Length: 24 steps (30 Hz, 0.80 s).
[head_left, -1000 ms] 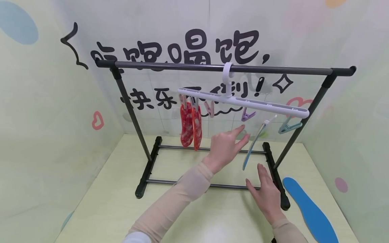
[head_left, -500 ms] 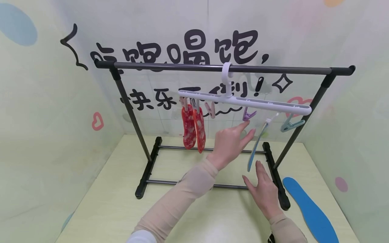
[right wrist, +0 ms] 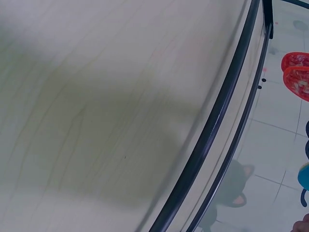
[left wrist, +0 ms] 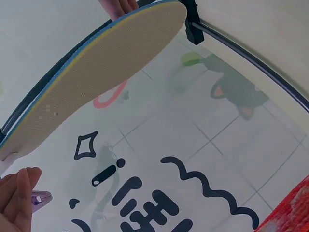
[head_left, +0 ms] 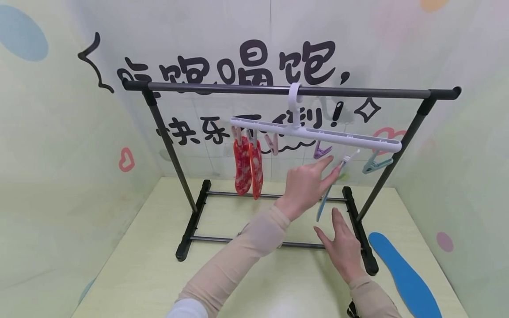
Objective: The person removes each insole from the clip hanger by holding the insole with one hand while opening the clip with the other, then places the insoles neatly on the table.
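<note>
Head view, left hand (head_left: 304,186) now overlapping hanging insole (left wrist: 94,72), grip wide, right hand (head_left: 345,249) likewise wide

Insole (left wrist: 104,63), beige face w/ blue edge, hanging tilted under R half of pale hanger (head_left: 338,137), purple clip (head_left: 320,151) nearby

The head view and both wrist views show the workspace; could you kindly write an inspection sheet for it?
Surface: pale table, blue insole lying flat at the right.
Job's things: white hanger hooked on black rack; two red mottled pieces and a second insole hang from its clips; pink clip, purple clip and teal clip hold nothing.
Clutter: nothing seen.
Hands: left hand close to the purple clip, right hand by the second insole's lower end; contact unclear for both.
Cables: nothing seen.
Surroundings: patterned backdrop with black lettering behind the rack.
</note>
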Motion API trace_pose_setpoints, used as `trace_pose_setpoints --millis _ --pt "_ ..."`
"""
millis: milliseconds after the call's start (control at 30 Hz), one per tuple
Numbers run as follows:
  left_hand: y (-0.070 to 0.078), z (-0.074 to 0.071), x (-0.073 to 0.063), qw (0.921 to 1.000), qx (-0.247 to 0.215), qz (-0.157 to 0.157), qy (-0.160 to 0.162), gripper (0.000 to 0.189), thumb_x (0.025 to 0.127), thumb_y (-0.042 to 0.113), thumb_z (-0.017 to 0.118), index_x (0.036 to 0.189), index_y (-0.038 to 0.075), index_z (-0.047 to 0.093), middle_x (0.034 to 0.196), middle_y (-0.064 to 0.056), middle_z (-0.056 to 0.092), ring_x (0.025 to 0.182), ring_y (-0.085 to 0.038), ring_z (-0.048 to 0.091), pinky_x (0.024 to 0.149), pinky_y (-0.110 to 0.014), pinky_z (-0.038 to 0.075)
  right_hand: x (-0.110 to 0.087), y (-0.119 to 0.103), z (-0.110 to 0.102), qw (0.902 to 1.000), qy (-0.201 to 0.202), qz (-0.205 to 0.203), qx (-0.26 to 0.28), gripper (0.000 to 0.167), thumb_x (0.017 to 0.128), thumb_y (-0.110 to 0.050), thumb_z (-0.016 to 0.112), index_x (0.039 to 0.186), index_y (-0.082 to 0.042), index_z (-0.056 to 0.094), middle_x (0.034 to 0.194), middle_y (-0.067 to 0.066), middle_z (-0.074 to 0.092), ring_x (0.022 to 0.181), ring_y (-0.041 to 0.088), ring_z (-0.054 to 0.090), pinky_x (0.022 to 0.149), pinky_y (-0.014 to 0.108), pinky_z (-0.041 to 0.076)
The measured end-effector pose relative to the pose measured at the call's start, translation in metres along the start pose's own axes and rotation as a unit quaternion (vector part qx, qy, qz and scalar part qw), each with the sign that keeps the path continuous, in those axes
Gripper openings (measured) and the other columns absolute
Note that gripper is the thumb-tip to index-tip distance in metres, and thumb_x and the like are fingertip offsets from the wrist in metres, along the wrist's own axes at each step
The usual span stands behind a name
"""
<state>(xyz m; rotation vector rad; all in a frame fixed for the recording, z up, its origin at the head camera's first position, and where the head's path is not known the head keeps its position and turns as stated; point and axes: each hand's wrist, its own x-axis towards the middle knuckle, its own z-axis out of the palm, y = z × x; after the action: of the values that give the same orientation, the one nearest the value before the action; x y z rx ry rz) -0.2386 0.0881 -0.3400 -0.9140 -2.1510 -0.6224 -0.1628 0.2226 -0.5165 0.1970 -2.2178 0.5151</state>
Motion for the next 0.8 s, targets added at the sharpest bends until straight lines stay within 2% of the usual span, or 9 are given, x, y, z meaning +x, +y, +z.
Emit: trace_pose_setpoints --millis 100,200,267,333,433,567,700,800 --pt "0.001 0.0 0.002 1.0 -0.006 0.002 -0.002 0.037 0.095 0.038 0.064 0.122 0.013 0.07 0.059 0.004 0.066 0.039 -0.003 0.03 0.04 -0.015 0.019 0.0 -0.001 0.002 1.0 0.001 -0.001 -0.001 0.076 0.091 -0.052 0.064 0.135 0.009 0.053 0.127 0.031 0.061 0.106 0.044 0.066 0.042 0.039 0.047" --pt "0.002 0.0 0.005 0.9997 -0.023 0.003 -0.009 0.042 0.095 0.038 0.064 0.126 0.01 0.067 0.08 0.002 0.075 0.039 -0.004 0.032 0.041 -0.015 0.018 0.002 -0.003 0.003 1.0 -0.003 0.004 -0.004 0.077 0.083 -0.042 0.076 0.136 0.009 0.052 0.128 0.031 0.06 0.106 0.045 0.065 0.045 0.041 0.049" --pt "0.003 0.0 0.007 0.9993 -0.035 0.003 -0.015 0.044 0.095 0.039 0.064 0.128 0.009 0.064 0.096 0.001 0.077 0.039 -0.004 0.033 0.041 -0.015 0.017 0.004 -0.005 0.003 0.9999 -0.006 0.011 -0.006 0.081 0.074 -0.031 0.084 0.136 0.01 0.052 0.128 0.031 0.06 0.104 0.045 0.065 0.045 0.041 0.049" --pt "0.003 0.001 0.01 0.9991 -0.039 0.003 -0.016 0.045 0.095 0.039 0.064 0.128 0.009 0.064 0.103 0.001 0.077 0.039 -0.004 0.034 0.041 -0.014 0.017 0.005 -0.007 0.004 0.9998 -0.006 0.02 -0.006 0.085 0.068 -0.025 0.087 0.136 0.011 0.051 0.127 0.031 0.061 0.101 0.046 0.066 0.046 0.042 0.05" --pt "0.003 0.001 0.013 0.9993 -0.035 0.006 -0.011 0.044 0.095 0.04 0.064 0.126 0.009 0.065 0.085 0.002 0.076 0.039 -0.004 0.034 0.041 -0.014 0.016 0.008 -0.008 0.004 0.9995 -0.005 0.029 -0.008 0.085 0.067 -0.024 0.088 0.135 0.011 0.052 0.126 0.031 0.061 0.1 0.046 0.066 0.051 0.046 0.053" --pt "0.005 0.001 0.017 0.9995 -0.03 0.013 -0.004 0.042 0.094 0.04 0.066 0.123 0.01 0.068 0.059 0.005 0.063 0.039 -0.004 0.034 0.042 -0.015 0.016 0.008 -0.009 0.004 0.9993 -0.003 0.037 -0.008 0.083 0.067 -0.022 0.088 0.134 0.012 0.053 0.125 0.031 0.062 0.101 0.046 0.067 0.055 0.049 0.054" --pt "0.006 0.002 0.019 0.9995 -0.027 0.013 -0.001 0.042 0.093 0.041 0.067 0.123 0.011 0.069 0.051 0.006 0.054 0.038 -0.005 0.033 0.042 -0.015 0.015 0.009 -0.009 0.006 0.9988 -0.006 0.047 -0.01 0.08 0.069 -0.021 0.087 0.133 0.012 0.053 0.125 0.031 0.062 0.1 0.045 0.067 0.054 0.048 0.053" --pt "0.008 0.002 0.021 0.9995 -0.03 0.011 -0.003 0.042 0.093 0.042 0.066 0.122 0.012 0.069 0.053 0.006 0.057 0.039 -0.005 0.036 0.042 -0.016 0.018 0.011 -0.01 0.008 0.9984 -0.015 0.054 -0.011 0.078 0.073 -0.021 0.086 0.134 0.012 0.052 0.126 0.03 0.062 0.104 0.044 0.066 0.058 0.049 0.055"
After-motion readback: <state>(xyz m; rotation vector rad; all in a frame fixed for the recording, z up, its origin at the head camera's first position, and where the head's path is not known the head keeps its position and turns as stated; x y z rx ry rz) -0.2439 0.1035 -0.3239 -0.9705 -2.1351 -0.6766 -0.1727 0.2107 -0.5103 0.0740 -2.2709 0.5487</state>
